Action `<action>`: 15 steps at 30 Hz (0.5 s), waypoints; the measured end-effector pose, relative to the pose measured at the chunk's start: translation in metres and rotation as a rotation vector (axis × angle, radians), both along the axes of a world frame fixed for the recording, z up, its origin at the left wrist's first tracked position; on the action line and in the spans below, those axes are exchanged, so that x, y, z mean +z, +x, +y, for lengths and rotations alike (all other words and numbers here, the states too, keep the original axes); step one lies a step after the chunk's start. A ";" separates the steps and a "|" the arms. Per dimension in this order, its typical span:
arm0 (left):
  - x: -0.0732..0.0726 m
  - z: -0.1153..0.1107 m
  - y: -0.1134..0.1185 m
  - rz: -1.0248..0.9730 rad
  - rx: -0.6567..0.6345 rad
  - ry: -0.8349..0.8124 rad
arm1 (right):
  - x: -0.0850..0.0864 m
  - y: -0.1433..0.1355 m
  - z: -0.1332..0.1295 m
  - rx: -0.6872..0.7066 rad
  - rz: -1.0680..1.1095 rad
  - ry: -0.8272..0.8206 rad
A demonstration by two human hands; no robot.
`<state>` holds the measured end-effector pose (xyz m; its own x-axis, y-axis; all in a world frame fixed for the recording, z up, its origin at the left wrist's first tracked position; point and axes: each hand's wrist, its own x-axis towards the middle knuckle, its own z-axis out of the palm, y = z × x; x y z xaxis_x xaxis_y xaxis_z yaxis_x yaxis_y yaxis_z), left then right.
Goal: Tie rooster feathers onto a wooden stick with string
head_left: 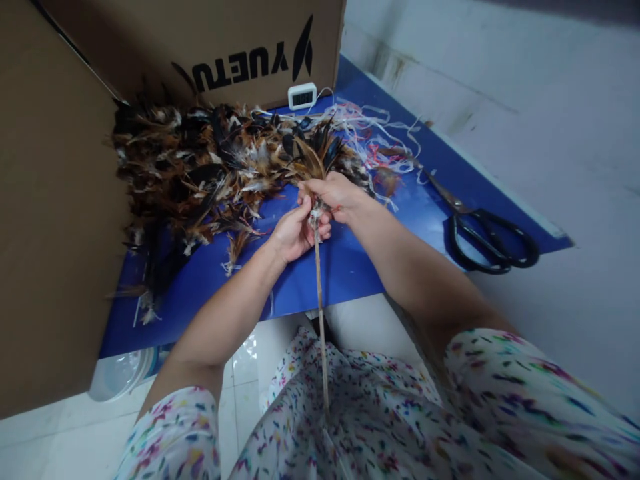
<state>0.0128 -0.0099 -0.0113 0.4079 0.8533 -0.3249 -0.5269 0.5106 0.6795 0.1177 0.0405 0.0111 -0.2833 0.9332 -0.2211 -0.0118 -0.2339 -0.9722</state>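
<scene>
Head view, items listed from the hands outward.

Left hand (295, 237): fingers curled behind the top of a thin, straight, pale-brown wooden stick (321, 280), thumb pressed in from the front; stick gripped just below the whitish feather bases.

Right hand (344, 195): just above the left, thumb and fingers pinching the base of a fanned bunch of brown and black feathers (310, 160); exact place of each fingertip partly hidden.

Stick: runs from the hands over the table edge, lower end above a white garment with multicoloured flecks (380, 400).

Table: smooth, bright blue top (350, 277).

Heap: loose brown, black and white feathers (200, 167), left of the hands and beyond.

Strings: tangle of thin white and pink strands (365, 137), beyond the right hand.

Scissors: large metal pair with black looped handles (493, 243), at right, handles towards the wearer.

Device: small white rectangular case with dark display (303, 97), against a brown cardboard box (240, 33) printed with upside-down black lettering.
</scene>
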 end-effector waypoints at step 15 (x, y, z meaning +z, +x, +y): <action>0.000 -0.004 0.002 -0.071 -0.041 -0.008 | 0.000 -0.004 -0.002 -0.024 0.057 0.008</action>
<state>0.0151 -0.0137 -0.0111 0.4648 0.8328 -0.3008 -0.5518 0.5381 0.6372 0.1135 0.0383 0.0115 -0.2726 0.9417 -0.1974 -0.0728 -0.2248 -0.9717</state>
